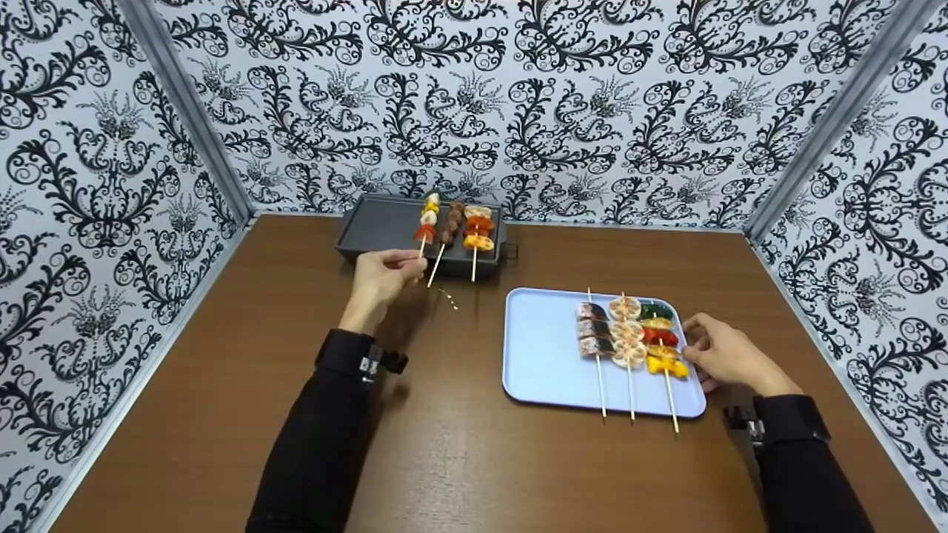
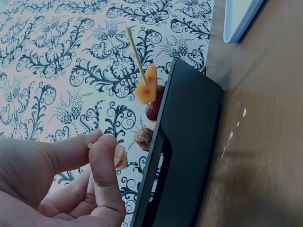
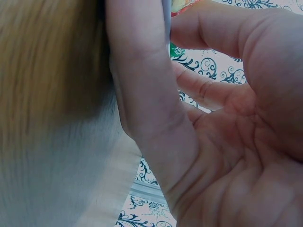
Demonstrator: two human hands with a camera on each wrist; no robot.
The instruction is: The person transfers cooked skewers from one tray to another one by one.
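Note:
My left hand [image 1: 381, 280] pinches the bare stick end of a skewer [image 1: 429, 218] with yellow, white and red pieces, over the dark grill pan [image 1: 381, 226]. In the left wrist view, thumb and forefinger meet on that stick. Right of it on the pan lie a brown meat skewer [image 1: 452, 223] and a skewer with orange and red pieces [image 1: 478, 228]. My right hand [image 1: 729, 355] grips the right edge of a light blue tray [image 1: 544, 348], thumb at the rim. On the tray lie a dark-and-pale roll skewer [image 1: 595, 329], a lotus root skewer [image 1: 627, 333] and a mixed vegetable skewer [image 1: 661, 338].
The brown wooden table [image 1: 459, 459] carries the pan at the back and the tray to the right. Small white marks [image 1: 449, 298] show on the wood before the pan. Patterned panels [image 1: 474, 111] enclose the back and both sides.

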